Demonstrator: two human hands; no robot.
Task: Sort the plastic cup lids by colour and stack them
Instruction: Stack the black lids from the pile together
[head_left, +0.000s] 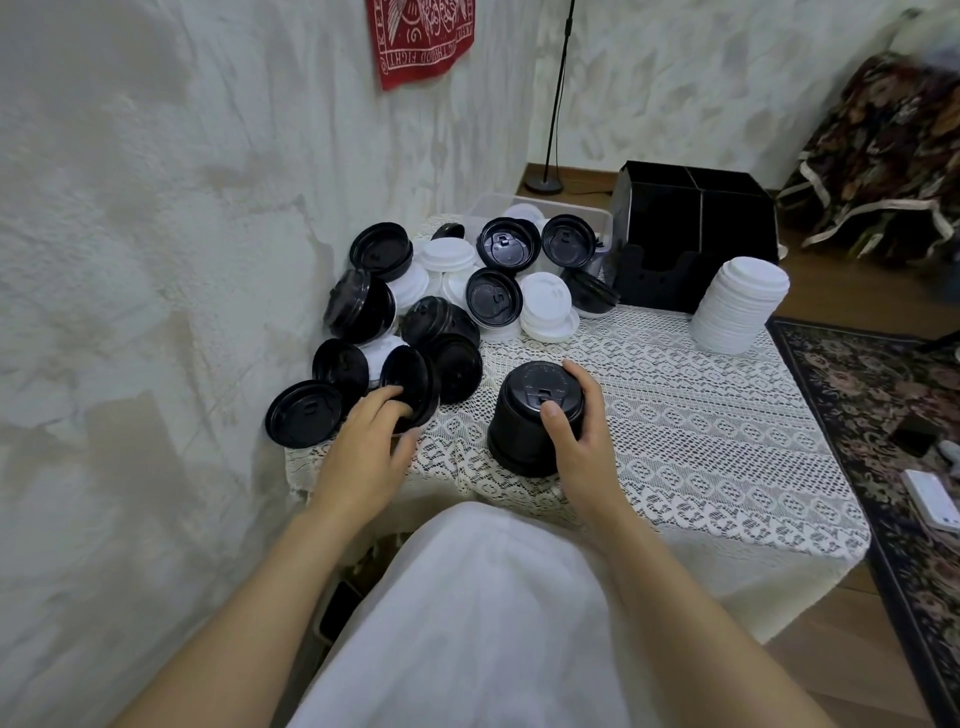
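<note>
A mixed heap of black lids (493, 295) and white lids (545, 306) lies at the table's far left against the wall. A stack of black lids (524, 431) stands near the front middle of the table; my right hand (576, 436) grips it, thumb on top, fingers round its right side. My left hand (371, 441) pinches a tilted black lid (410, 379) at the near edge of the heap. A tall stack of white lids (740, 306) stands at the far right of the table.
The lace-covered table (701, 441) sits against a rough white wall. A black compartment box (696, 234) and a clear plastic tub (582, 213) stand at the back. A patterned rug (883, 415) with small items lies on the floor to the right.
</note>
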